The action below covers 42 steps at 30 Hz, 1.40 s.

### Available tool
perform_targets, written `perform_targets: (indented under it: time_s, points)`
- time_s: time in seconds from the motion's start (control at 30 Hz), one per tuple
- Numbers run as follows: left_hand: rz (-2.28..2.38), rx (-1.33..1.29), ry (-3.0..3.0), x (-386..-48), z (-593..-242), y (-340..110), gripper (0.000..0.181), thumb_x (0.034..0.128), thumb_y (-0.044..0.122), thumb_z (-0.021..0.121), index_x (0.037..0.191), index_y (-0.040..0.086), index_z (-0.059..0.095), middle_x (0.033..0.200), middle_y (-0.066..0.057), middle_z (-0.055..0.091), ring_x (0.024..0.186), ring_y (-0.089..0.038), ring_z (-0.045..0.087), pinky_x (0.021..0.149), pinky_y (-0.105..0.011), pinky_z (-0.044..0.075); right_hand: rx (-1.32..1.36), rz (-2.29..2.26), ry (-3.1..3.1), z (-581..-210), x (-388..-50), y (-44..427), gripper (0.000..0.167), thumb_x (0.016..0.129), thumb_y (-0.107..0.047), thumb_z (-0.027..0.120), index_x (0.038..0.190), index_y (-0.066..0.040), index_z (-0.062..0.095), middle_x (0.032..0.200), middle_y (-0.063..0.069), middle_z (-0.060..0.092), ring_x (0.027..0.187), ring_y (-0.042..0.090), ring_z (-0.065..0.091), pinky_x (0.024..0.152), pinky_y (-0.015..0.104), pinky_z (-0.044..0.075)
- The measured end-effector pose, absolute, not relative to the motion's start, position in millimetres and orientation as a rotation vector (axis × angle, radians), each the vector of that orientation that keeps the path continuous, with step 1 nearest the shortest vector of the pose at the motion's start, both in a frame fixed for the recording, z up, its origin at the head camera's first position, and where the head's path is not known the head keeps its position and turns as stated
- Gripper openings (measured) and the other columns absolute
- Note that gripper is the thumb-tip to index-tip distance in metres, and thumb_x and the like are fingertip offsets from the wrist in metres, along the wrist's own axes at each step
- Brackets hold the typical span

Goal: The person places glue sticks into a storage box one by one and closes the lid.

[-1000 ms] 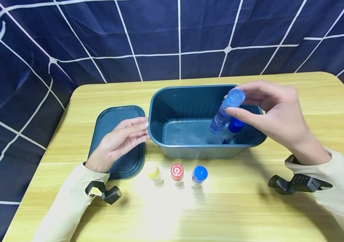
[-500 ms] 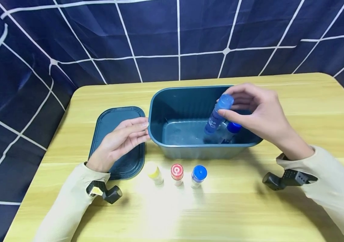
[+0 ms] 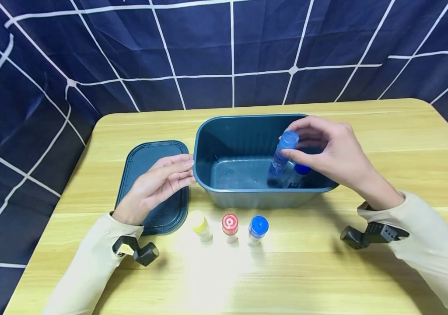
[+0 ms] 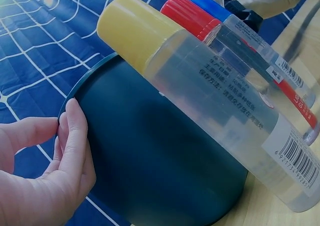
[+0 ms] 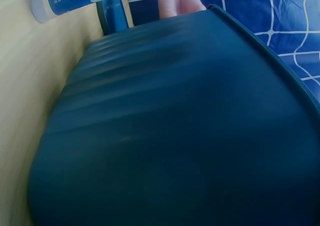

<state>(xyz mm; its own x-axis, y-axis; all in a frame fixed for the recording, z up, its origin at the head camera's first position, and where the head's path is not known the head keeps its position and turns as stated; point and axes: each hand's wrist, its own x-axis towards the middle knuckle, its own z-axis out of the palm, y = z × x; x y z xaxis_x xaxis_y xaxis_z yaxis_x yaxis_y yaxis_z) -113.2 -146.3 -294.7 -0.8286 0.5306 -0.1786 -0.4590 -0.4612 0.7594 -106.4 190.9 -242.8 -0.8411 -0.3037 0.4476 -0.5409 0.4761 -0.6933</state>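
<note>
In the head view, my right hand (image 3: 338,151) pinches the upper end of a translucent blue glue bottle (image 3: 281,155) between thumb and fingers. The bottle stands slightly tilted inside a dark teal bin (image 3: 243,199). Beside it in the bin is another bottle with a dark blue cap (image 3: 301,169), partly hidden by my hand. My left hand (image 3: 157,183) touches the bin's left end near the rim, its fingers fairly straight; the left wrist view shows these fingers (image 4: 75,136) against the outer wall. The right wrist view shows mostly the bin's side (image 5: 165,116), hiding the held bottle.
In front of the bin stand three clear glue bottles with a yellow cap (image 3: 199,222), a red cap (image 3: 230,224) and a blue cap (image 3: 259,225). A teal lid (image 3: 169,216) lies under my left hand. Dark blue cloth (image 3: 200,48) hangs behind the wooden table (image 3: 287,280).
My right hand has lowered the blue glue bottle deeper into the bin and shifted left, bringing it more upright. The left hand has stayed at the bin's left end.
</note>
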Motion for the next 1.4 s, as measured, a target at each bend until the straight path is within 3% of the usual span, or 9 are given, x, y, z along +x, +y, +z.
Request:
perform_targets:
  time_s: [0.4,0.83,1.17,1.4]
  points:
    - [2.269,0.097,1.186,-111.7,-294.7,-146.1,0.017,0.0962,0.000,0.056,0.112,-0.004,0.055,0.095,-0.012,0.067,0.085,-0.019,0.067,0.082,-0.029,0.056,0.766,1.179,-2.558,-245.6,-107.1,193.2,0.035,0.072,0.000,0.083,0.104,-0.005,0.069,0.090,0.006,0.072,0.081,-0.002,0.066,0.073,0.011,0.052]
    - [2.279,0.148,1.169,-111.5,-296.1,-145.5,0.011,0.0961,0.000,0.056,0.106,-0.003,0.060,0.089,-0.011,0.067,0.081,-0.016,0.067,0.080,-0.027,0.057,0.818,1.031,-2.623,-247.1,-110.4,194.7,0.032,0.071,-0.004,0.084,0.100,-0.010,0.071,0.088,-0.001,0.070,0.081,-0.001,0.063,0.070,0.010,0.052]
    - [2.284,0.126,1.182,-110.4,-297.5,-145.8,0.011,0.0965,0.000,0.055,0.106,-0.002,0.060,0.089,-0.011,0.067,0.080,-0.016,0.067,0.080,-0.027,0.057,0.827,0.900,-2.683,-247.8,-110.3,193.8,0.030,0.072,-0.007,0.085,0.099,-0.010,0.073,0.090,0.002,0.072,0.081,0.015,0.069,0.071,0.003,0.047]
    - [2.289,0.115,1.174,-111.6,-297.3,-145.3,0.010,0.0960,0.000,0.056,0.105,-0.002,0.060,0.088,-0.011,0.067,0.080,-0.016,0.067,0.079,-0.026,0.057,0.812,0.867,-2.699,-249.6,-109.5,192.9,0.029,0.072,-0.008,0.084,0.099,-0.008,0.074,0.088,0.005,0.073,0.079,0.019,0.071,0.071,0.001,0.044]
